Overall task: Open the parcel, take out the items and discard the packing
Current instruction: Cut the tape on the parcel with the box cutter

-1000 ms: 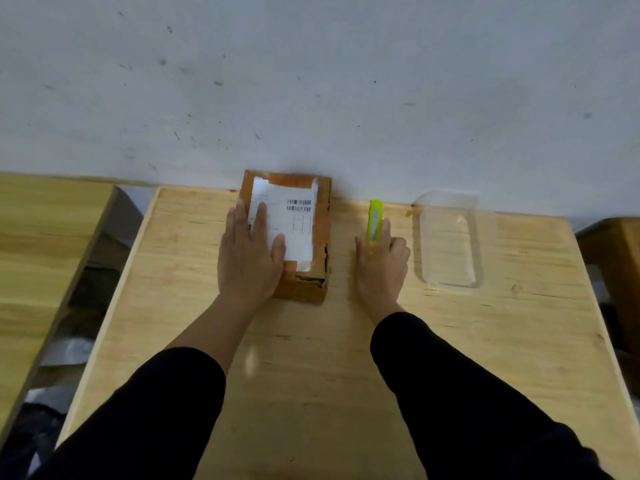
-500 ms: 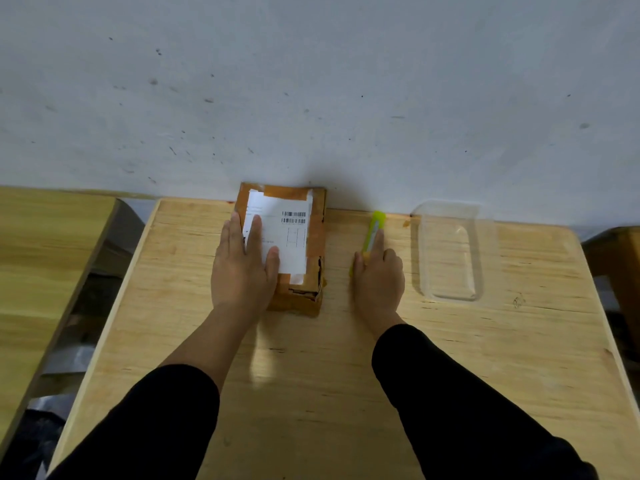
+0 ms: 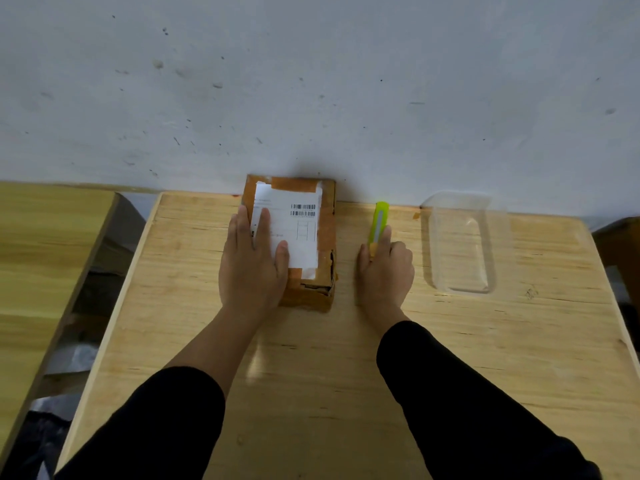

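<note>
Since the frame half a second earlier, the right hand (image 3: 386, 268) has changed its hold on the lime-green utility knife (image 3: 378, 225): the knife, then tilted, now points straight toward the wall, and the index finger lies along its right edge. The remaining fingers are curled, with the thumb against the knife's near left side; the lower part of the handle is hidden under the hand, so the grip there cannot be fully made out. Whether a blade is extended is too small to tell.

The left hand (image 3: 254, 265) lies flat, fingers straight and close together, on the near left part of the cardboard parcel (image 3: 323, 244), covering that corner and part of the white shipping label (image 3: 294, 230). The parcel sits at the far edge of the wooden table (image 3: 346, 358), against the wall (image 3: 311, 81), sealed with brown tape; its near right corner looks torn. Label text is illegible apart from two barcodes.

A clear plastic container (image 3: 462, 242) stands to the right of the knife, apart from it. Black sleeves (image 3: 467, 410) cover both forearms and are cut off by the bottom edge.
</note>
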`<action>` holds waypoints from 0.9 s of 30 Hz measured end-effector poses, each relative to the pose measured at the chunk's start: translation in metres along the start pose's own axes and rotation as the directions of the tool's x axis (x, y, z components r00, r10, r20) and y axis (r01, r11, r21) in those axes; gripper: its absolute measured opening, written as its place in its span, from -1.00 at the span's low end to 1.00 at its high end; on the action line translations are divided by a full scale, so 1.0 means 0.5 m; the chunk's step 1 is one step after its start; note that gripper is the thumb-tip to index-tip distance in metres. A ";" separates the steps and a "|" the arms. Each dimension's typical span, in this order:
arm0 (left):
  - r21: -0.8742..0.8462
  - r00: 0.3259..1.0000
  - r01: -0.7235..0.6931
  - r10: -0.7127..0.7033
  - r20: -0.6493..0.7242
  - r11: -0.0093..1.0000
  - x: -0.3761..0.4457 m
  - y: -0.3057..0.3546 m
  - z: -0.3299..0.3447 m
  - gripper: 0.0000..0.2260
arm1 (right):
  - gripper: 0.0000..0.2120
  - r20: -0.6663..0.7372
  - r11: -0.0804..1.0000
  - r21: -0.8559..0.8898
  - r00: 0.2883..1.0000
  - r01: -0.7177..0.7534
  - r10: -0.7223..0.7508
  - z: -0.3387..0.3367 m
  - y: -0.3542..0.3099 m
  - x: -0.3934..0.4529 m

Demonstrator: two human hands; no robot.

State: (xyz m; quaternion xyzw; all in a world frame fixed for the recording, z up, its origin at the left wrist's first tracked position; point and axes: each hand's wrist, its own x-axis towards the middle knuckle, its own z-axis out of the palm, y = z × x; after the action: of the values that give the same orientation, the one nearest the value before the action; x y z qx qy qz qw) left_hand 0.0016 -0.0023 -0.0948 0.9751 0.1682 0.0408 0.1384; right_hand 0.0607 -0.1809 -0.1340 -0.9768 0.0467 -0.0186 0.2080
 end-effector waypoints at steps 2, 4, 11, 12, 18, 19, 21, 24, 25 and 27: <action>-0.005 1.000 0.002 -0.002 0.001 1.000 0.000 0.000 -0.002 -0.44 | -0.49 0.007 1.000 -0.006 1.000 0.006 -0.005 -0.006 0.006 0.004; -0.016 1.000 0.006 -0.006 0.013 1.000 -0.001 0.001 -0.004 -0.44 | -0.48 0.008 0.997 0.071 1.000 -0.008 0.007 -0.017 0.007 0.006; -0.191 0.997 0.017 -0.004 0.071 0.981 0.006 -0.004 -0.028 -0.50 | -0.52 -0.004 0.865 0.481 0.987 0.142 -0.159 -0.078 -0.072 -0.014; -0.208 0.998 0.020 -0.006 0.066 0.978 0.008 -0.007 -0.032 -0.50 | -0.52 0.007 0.849 0.503 0.982 0.161 -0.190 -0.081 -0.088 -0.019; -0.344 0.991 0.073 -0.030 0.128 0.936 0.021 -0.042 -0.030 -0.46 | -0.54 0.054 0.842 0.511 0.971 0.176 -0.235 -0.047 -0.127 -0.037; -0.389 0.991 0.062 -0.011 0.131 0.919 0.022 -0.045 -0.029 -0.46 | -0.55 0.061 0.855 0.493 0.974 0.159 -0.217 -0.040 -0.127 -0.035; -0.442 0.993 0.041 0.011 0.116 0.896 0.023 -0.047 -0.028 -0.46 | -0.57 0.071 0.875 0.462 0.978 0.143 -0.197 -0.026 -0.127 -0.033; -0.429 0.996 0.030 0.007 0.084 0.903 0.015 -0.049 -0.031 -0.46 | -0.57 0.083 0.862 0.495 0.981 0.111 -0.174 -0.019 -0.131 -0.045; -0.422 0.997 0.027 0.008 0.080 0.906 0.008 -0.051 -0.034 -0.46 | -0.57 0.083 0.856 0.507 0.984 0.096 -0.159 -0.021 -0.132 -0.056; -0.423 0.998 0.004 0.023 0.060 0.906 -0.015 -0.057 -0.043 -0.47 | -0.55 0.076 0.847 0.526 0.987 0.081 -0.141 -0.030 -0.132 -0.088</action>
State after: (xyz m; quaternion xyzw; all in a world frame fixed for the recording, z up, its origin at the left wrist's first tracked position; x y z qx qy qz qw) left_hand -0.0173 0.0265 -0.0823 0.9237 0.1460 0.0460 0.3513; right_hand 0.0215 -0.1224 -0.0939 -0.8845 -0.0282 0.0119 0.4655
